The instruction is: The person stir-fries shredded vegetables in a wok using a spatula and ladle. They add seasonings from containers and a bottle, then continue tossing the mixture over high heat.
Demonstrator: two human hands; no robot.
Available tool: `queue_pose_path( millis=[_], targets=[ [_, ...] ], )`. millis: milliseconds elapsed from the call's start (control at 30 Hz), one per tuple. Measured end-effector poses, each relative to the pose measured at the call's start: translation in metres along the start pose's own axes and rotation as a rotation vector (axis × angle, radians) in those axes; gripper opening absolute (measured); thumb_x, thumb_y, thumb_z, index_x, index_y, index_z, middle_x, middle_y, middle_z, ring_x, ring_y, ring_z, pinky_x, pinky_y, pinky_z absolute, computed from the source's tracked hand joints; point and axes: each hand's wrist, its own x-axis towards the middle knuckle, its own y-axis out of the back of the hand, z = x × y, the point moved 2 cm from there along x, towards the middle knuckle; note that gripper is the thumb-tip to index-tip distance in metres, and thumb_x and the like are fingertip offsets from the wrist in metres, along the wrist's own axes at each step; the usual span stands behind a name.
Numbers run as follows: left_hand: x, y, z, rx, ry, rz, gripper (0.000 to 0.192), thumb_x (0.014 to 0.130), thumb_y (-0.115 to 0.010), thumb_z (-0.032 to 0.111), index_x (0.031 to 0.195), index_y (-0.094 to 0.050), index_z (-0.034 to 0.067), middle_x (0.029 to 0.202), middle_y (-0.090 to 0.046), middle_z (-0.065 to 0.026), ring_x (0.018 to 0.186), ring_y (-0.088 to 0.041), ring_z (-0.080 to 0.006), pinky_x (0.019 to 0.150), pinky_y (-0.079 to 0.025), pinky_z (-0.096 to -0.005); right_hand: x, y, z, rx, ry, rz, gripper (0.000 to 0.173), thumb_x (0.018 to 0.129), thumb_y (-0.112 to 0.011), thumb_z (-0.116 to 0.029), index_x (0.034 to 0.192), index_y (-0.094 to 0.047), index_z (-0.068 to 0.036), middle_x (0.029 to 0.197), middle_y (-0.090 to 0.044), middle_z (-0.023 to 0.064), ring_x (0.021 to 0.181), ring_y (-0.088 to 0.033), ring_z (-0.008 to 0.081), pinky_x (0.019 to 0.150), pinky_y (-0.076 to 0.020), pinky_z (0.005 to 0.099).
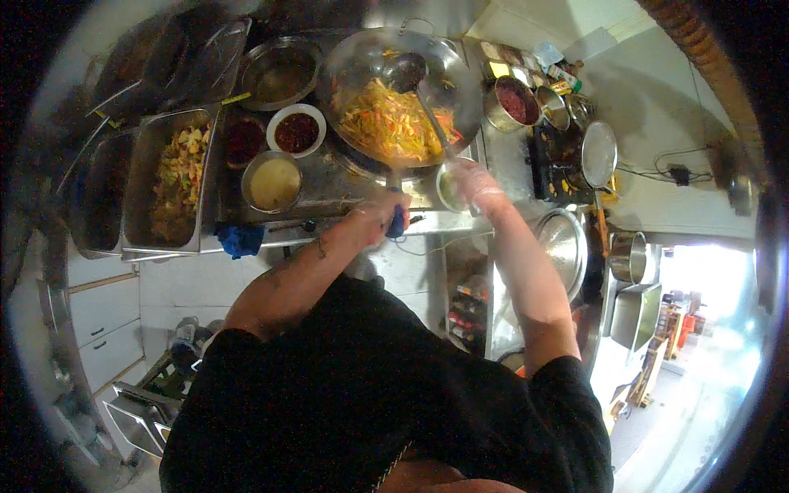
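Note:
My left hand [385,217] is closed around the blue-wrapped handle [396,223] of a large steel wok [345,55]. Sliced vegetables, mostly yellow with orange and green strips, form a heap of food [391,123] in the wok. With my right hand [473,183], which looks gloved in clear plastic, I grip a long-handled metal ladle [434,120]. Its dark bowl rests over the far side of the heap. Just under my right hand stands a pale bowl [452,190] with greenish contents, partly covered by the hand.
Left of the wok are a white bowl of dark red chilli [296,132], a bowl of pale yellow liquid [272,183] and a deep steel pan of cooked food [179,185]. A blue cloth [240,239] hangs at the counter's edge. A pot of reddish paste [516,103] and a strainer [598,154] stand right.

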Motion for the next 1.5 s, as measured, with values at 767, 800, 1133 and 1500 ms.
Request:
queue_pose_path(
  millis=[767, 800, 1133, 1500],
  targets=[
    [0.012, 0.011, -0.005, 0.112, -0.072, 0.076, 0.019, 0.094, -0.068, 0.019, 0.081, -0.058, 0.01, 0.066, -0.056, -0.0002, 0.053, -0.053, -0.014, 0.048, -0.046, -0.029, -0.157, 0.024, 0.005, -1.167, 0.229, 0.08, 0.067, 0.094, -0.044, 0.001, 0.158, -0.03, -0.014, 0.102, -0.071, 0.0284, 0.095, -0.071, 0.042, 0.086, -0.056, 0.0524],
    [0.009, 0.012, -0.006, 0.107, -0.056, 0.077, 0.019, 0.093, -0.068, 0.02, 0.08, -0.058, 0.01, 0.066, -0.056, -0.0001, 0.054, -0.053, -0.0142, 0.048, -0.046, -0.029, -0.161, 0.023, 0.005, -1.151, 0.243, 0.104, 0.068, 0.093, -0.046, 0.001, 0.158, -0.03, -0.014, 0.101, -0.071, 0.0287, 0.096, -0.071, 0.0426, 0.086, -0.0558, 0.0524],
    [-0.102, -0.02, -0.055, 0.186, 0.0, 0.17, 0.019, 0.09, -0.069, 0.015, 0.079, -0.056, 0.01, 0.063, -0.055, -0.0009, 0.048, -0.051, -0.0121, 0.046, -0.046, -0.0268, -0.298, 0.105, -0.005, -0.66, 0.186, 0.039, 0.056, 0.093, -0.064, -0.005, 0.148, -0.051, -0.01, 0.124, -0.064, 0.0291, 0.115, -0.064, 0.0435, 0.095, -0.0514, 0.0421],
    [-0.048, -0.039, 0.009, 0.257, -0.02, -0.014, 0.028, 0.085, -0.069, 0.029, 0.066, -0.057, 0.012, 0.061, -0.057, -0.0031, 0.052, -0.055, -0.0164, 0.054, -0.049, -0.0312, -0.27, 0.111, -0.018, -0.967, 0.453, 0.133, 0.058, 0.093, -0.059, -0.009, 0.149, -0.049, -0.015, 0.088, -0.066, 0.0314, 0.085, -0.067, 0.0474, 0.075, -0.0519, 0.053]
  ],
)
